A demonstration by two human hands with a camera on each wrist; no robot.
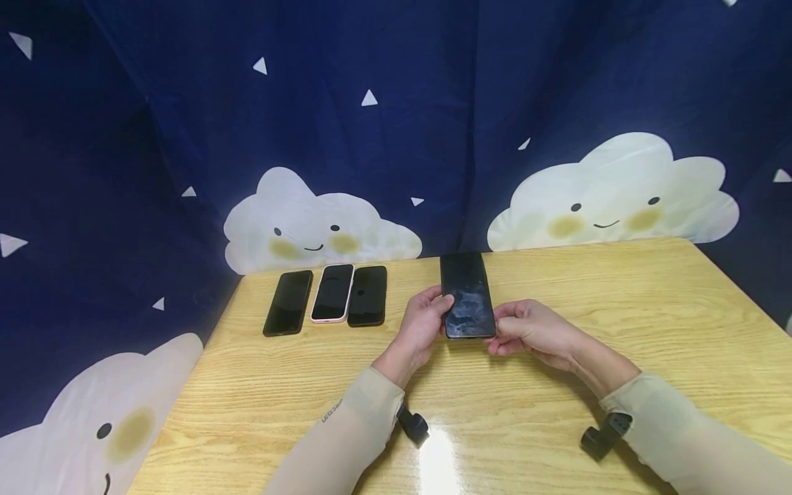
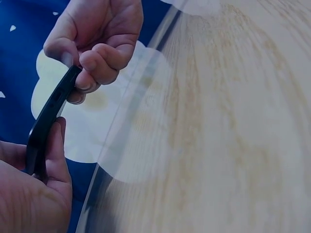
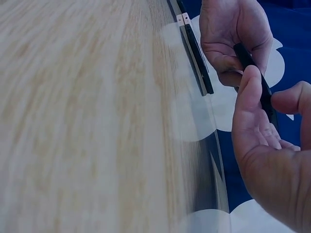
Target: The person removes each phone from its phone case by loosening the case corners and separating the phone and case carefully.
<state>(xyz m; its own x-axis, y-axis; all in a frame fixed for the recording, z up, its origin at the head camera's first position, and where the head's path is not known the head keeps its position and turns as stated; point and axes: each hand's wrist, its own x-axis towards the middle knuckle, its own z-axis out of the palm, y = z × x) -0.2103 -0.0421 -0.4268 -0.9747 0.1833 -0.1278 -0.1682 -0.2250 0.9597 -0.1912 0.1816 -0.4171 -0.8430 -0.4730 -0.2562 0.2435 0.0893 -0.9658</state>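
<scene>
A black smartphone (image 1: 467, 295) with smudges on its dark screen is held up above the table between both hands. My left hand (image 1: 425, 317) grips its left edge, thumb on the front and fingers behind. At the lower right corner my right hand (image 1: 522, 328) pinches the phone between thumb and curled fingers. The left wrist view shows the phone's bottom edge (image 2: 57, 94) tilted, with a port opening in it. In the right wrist view the phone (image 3: 257, 80) appears edge-on between the two hands.
Three phones lie side by side at the table's back left: a black one (image 1: 288, 303), one with a pink-white frame (image 1: 333, 293) and another black one (image 1: 368, 296). Behind the wooden table (image 1: 495, 419) hangs a navy curtain (image 1: 396, 151) with clouds. Each wrist carries a small black camera.
</scene>
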